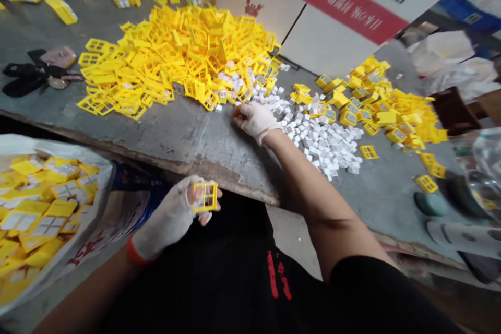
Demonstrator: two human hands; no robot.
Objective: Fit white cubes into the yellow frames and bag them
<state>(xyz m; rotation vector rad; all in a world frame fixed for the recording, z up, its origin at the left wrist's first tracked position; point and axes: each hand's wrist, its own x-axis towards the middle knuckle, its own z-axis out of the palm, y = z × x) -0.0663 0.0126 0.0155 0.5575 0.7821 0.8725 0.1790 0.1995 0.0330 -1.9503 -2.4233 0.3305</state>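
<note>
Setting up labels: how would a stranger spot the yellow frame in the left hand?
Start at the near edge of the grey table. Just below it in the picture is the pale-gloved left hand. It holds the yellow frame, off the table, unlike the heaped frames.

Soft, muted light, faint sheen on the grey tabletop [188, 133], stretching and blur near edges.

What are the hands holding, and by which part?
The left hand holds a yellow frame, fingers behind it; the exact pinch is unclear. Whether the right hand, by the white pieces, holds anything cannot be told.
</note>
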